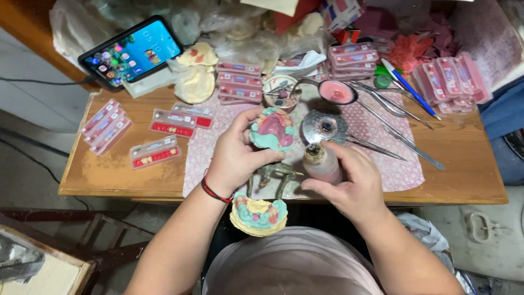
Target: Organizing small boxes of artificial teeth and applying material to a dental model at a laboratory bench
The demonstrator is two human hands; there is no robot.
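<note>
Left hand (234,155) around teal-and-pink dental cast (273,130), tilted.

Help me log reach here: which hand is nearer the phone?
Left. The left hand, holding a dental cast, sits below and right of the phone; the right hand, gripping a small bottle, is farther right.

wood table (109,173) | pink cloth (376,125) mid | tooth-card strips (155,152) L | phone (131,51) back-L | metal tools (393,123) R
</note>
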